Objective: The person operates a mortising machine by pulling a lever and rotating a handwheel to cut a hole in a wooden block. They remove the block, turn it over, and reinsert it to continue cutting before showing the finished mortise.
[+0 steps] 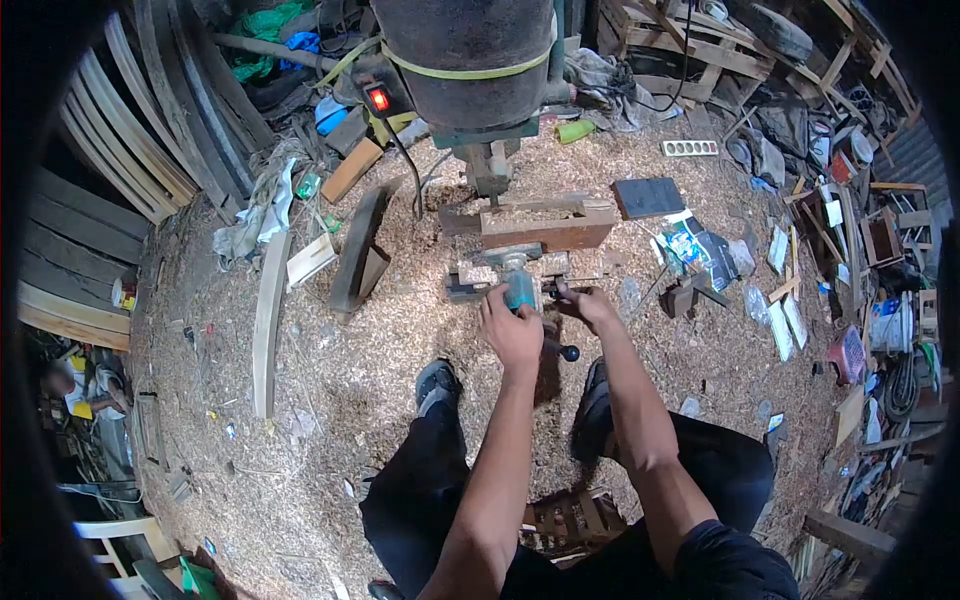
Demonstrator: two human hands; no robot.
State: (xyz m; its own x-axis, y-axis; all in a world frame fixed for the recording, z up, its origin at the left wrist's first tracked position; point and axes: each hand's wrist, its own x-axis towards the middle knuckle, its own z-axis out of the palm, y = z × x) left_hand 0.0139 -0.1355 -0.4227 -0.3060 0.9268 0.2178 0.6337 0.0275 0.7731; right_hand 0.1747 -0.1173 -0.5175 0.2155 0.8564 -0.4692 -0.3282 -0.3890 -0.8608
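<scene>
A mortising machine with a large dark motor housing [465,60] stands before me, its chuck [488,170] above a brown wooden block [550,228]. The block sits along the machine's clamp table, with wood chips on top. My left hand [512,325] is wrapped round a teal metal part [519,290] at the front of the clamp. Just to its right, my right hand [588,305] closes its fingers at a small dark part beside the clamp, mostly hidden by the fingers. A lever with a black ball knob [570,353] sticks out below both hands.
Wood shavings cover the floor. A red-lit switch [379,98] hangs at the motor's left. Loose boards [268,330] and a dark timber piece [360,250] lie left; a black block [647,198], power strip [690,148] and plastic wrappers [695,245] lie right. My shoes [438,382] flank the machine.
</scene>
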